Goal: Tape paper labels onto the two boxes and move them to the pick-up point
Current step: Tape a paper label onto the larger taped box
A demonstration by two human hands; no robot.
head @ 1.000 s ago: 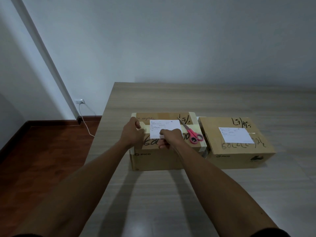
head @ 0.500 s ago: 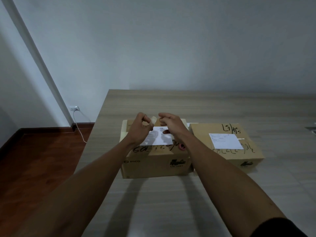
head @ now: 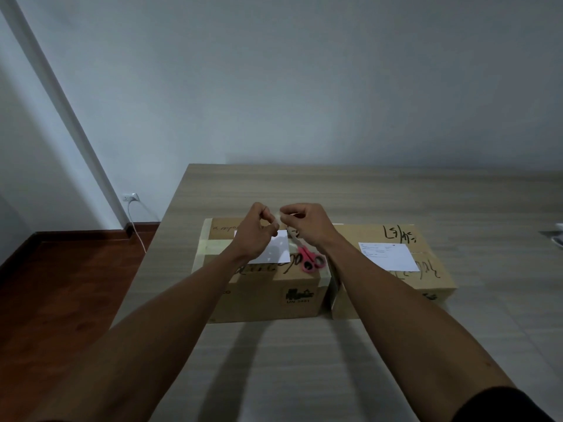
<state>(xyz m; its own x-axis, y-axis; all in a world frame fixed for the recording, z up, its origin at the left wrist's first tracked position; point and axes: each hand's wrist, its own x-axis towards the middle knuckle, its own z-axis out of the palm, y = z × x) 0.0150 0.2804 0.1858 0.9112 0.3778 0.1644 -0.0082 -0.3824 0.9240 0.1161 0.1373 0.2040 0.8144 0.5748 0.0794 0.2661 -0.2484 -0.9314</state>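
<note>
L hand (head: 259,231) & R hand (head: 306,223) are raised over the left cardboard box (head: 262,296), fingertips of both pinching a small tape piece (head: 277,215) between them. Box sits near table (head: 304,376) left edge w/ paper label (head: 275,252) & pink scissors (head: 309,258) on top. Right cardboard box (head: 426,269) is just beside it, its label (head: 388,256) on top.

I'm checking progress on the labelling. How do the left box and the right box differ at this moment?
The left box has red-handled scissors lying on top; the right box has none. The left box's paper label is partly hidden by the left hand and right hand, which pinch a small piece of tape above it; the right box's label lies fully in view. Both are brown cardboard with handwriting, side by side on the table.
</note>
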